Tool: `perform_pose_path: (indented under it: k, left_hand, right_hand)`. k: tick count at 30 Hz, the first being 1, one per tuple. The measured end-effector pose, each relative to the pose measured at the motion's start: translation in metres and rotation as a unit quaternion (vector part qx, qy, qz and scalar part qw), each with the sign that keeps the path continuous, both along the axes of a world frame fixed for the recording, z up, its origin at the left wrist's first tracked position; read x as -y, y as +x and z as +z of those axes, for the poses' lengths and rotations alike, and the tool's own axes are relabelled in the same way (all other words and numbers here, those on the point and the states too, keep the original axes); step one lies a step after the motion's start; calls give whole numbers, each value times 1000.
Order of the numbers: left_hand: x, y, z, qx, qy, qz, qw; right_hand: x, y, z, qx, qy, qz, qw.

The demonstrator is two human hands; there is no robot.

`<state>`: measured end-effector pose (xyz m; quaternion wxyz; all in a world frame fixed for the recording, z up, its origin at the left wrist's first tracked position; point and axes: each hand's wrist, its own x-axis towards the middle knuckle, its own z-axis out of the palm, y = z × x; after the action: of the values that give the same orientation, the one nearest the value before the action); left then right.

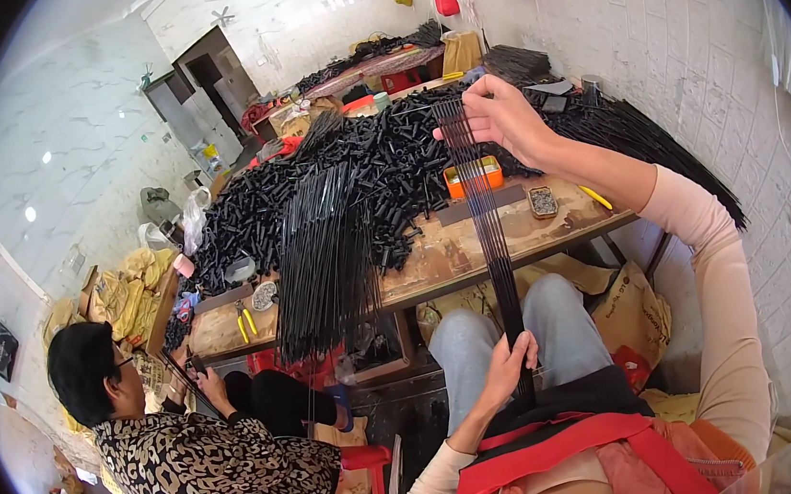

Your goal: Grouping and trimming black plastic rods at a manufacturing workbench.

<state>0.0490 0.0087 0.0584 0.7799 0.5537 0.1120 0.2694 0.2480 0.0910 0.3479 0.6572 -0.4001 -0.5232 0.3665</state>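
Observation:
My left hand (507,367) is closed round the lower part of a bundle of thin black rods (485,209), which look like umbrella ribs. The bundle stands upright before my lap, its upper ends spread into a flat fan. My right hand (510,122) is up at that fanned end, finger and thumb pinched at the tips and other fingers behind the rods. Just beyond the bundle, an orange box (473,178) sits on the wooden workbench (445,261). A small tin of metal bits (542,202) lies to its right.
Black tubular parts (377,167) are heaped over the bench. More thin rods (325,264) overhang its front edge. Yellow-handled pliers (246,322) lie at left, another yellow handle (595,197) at right. A co-worker (195,451) sits to my left beside a red stool (368,486).

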Motion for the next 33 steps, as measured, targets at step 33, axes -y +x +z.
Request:
perform_pose_path:
  k: [33]
  left_hand:
    - [-74,55,32,-124,163,-9,979]
  right_hand:
    - [47,-22,-178,-154,-18,-57,986]
